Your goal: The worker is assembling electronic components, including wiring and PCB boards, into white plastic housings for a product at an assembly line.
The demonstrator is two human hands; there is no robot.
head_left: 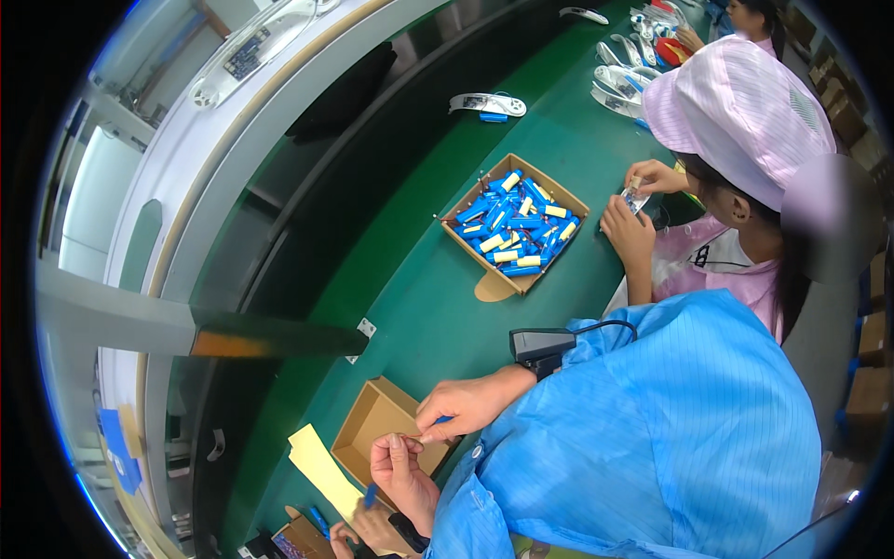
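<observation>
The step in hand seems to be fine finger work on 1 blue part, which is below the full box and a little to its left. The grip of the right hand pinches this blue part, and the fingers cover most of it. The grip of the left hand, farther below the full box, has the thumb pressed to the forefinger, close to the right fingertips; if a thin wire is between them, I cannot tell. In my judgement, the next move calls for steady fingertips and only light force.

Now the counts. On the green worktop there is 1 full box, and it holds more than 10 blue cylinders; they overlap, so an exact number is not possible. Below and left of the full box stands 1 open box, and yellow strips lie farther in the same direction, perhaps 2. Still farther that way I see 1 small box and 2 hands of another person. Above the full box there is 1 white device with 1 loose cylinder just beside it. To the right of the full box, 1 co-worker in a pink cap holds a small piece with 2 hands.
</observation>
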